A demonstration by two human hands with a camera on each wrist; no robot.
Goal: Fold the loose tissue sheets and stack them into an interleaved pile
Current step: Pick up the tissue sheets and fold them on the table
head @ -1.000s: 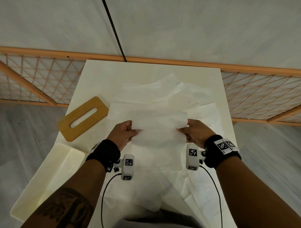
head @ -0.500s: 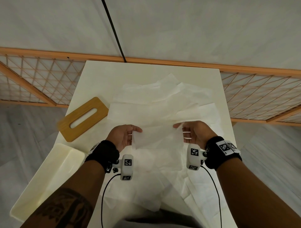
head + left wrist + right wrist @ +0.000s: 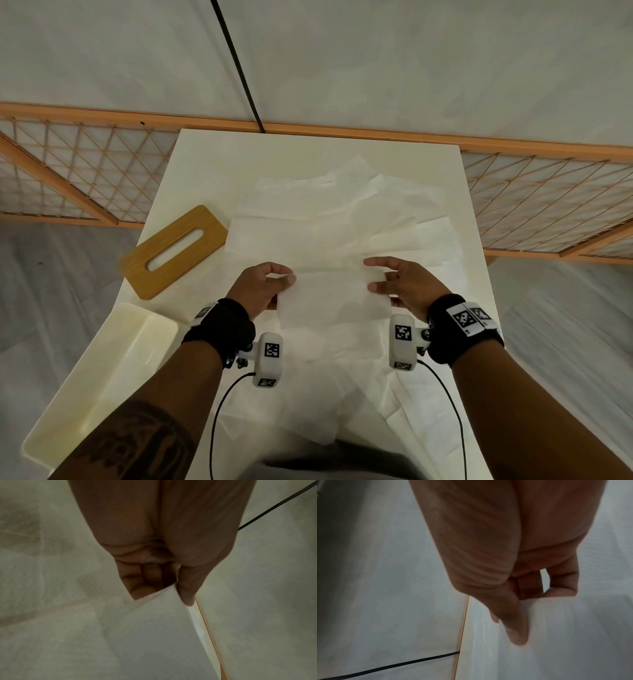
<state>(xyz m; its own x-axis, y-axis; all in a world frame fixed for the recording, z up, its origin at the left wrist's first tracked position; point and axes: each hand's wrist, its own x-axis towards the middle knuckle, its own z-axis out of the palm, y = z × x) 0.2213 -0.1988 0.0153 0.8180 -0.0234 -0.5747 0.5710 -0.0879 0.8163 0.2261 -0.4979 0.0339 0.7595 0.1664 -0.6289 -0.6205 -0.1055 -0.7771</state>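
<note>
I hold a white tissue sheet (image 3: 332,298) by its two side edges, just above the loose tissue sheets (image 3: 342,212) spread over the white table (image 3: 239,154). My left hand (image 3: 263,287) pinches its left edge between thumb and curled fingers. In the left wrist view the tissue sheet (image 3: 154,628) runs out from that hand (image 3: 163,585). My right hand (image 3: 400,281) grips the right edge, thumb on top, index finger stretched out above the sheet. In the right wrist view the thumb of the right hand (image 3: 517,628) lies on the tissue sheet (image 3: 573,628), with the other fingers curled behind its edge.
A wooden lid with a slot (image 3: 174,251) lies at the table's left edge. A cream plastic box (image 3: 102,377) stands at the near left. More tissue sheets (image 3: 428,411) cover the near right. A wooden lattice screen (image 3: 548,205) runs behind the table.
The sheet's upper part has come down toward me, so it looks shorter. Both hands loosened their fingers half a second ago and now pinch the side edges lower down.
</note>
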